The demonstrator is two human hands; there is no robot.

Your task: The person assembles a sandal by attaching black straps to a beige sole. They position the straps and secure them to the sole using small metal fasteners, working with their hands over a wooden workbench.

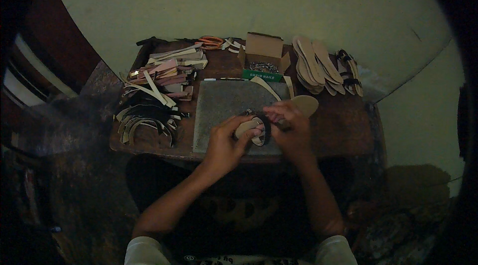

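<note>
My left hand [226, 140] is closed around one end of a tan sandal sole [244, 128], with the thumb on its near side. A black strap [265, 133] with a light inner side loops around this end of the sole. At the loop's upper right, the fingers of my right hand [289, 125] are pinched together; what they grip is too small and dim to make out. Behind the right hand shows the rounded end of a tan sole [306, 105]. Both hands are over a grey slab [219, 110], where a pale strip [266, 88] lies.
A cardboard box of nails [264, 68] stands open behind the slab. At left are light and pink strips [162, 73] and curved black straps [144, 120]. Stacked soles [313, 66] and strapped sandals [350, 73] lie at right. Orange-handled scissors [211, 42] rest at the back.
</note>
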